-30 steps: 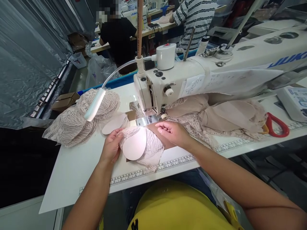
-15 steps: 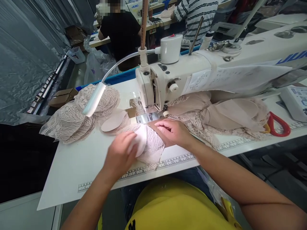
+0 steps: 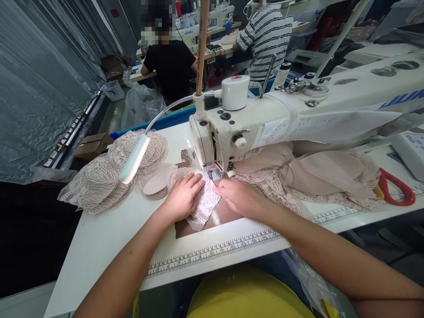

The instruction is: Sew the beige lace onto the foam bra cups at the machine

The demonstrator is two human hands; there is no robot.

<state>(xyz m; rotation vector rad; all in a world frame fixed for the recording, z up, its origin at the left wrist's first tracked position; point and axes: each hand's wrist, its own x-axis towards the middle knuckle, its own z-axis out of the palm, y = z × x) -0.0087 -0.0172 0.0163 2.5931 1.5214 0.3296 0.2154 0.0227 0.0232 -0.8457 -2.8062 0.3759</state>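
Observation:
A pale lace piece (image 3: 207,203) lies beneath the needle area of a white sewing machine (image 3: 228,132). My left hand (image 3: 185,196) rests flat on its left side, fingers stretched toward the presser foot. At the lace's right edge, my right hand (image 3: 243,196) is closed, thumb and finger pinching the fabric. Under the lace is a shiny brown sheet (image 3: 228,214) on the table. A smooth oval cup piece (image 3: 155,185) sits left of my left hand, partly over more lace.
Stacked lace pieces (image 3: 96,183) lie on the left, below a bendable lamp (image 3: 134,159). Beige lace fabric (image 3: 327,172) and red-handled scissors (image 3: 397,187) are on the right. A printed ruler (image 3: 212,255) runs along the front edge. Two people sit at machines beyond.
My left hand has gone from gripping the lace piece's folded smooth side to lying flat on it. The lace has shifted up toward the needle, baring more brown sheet. The view has tilted slightly.

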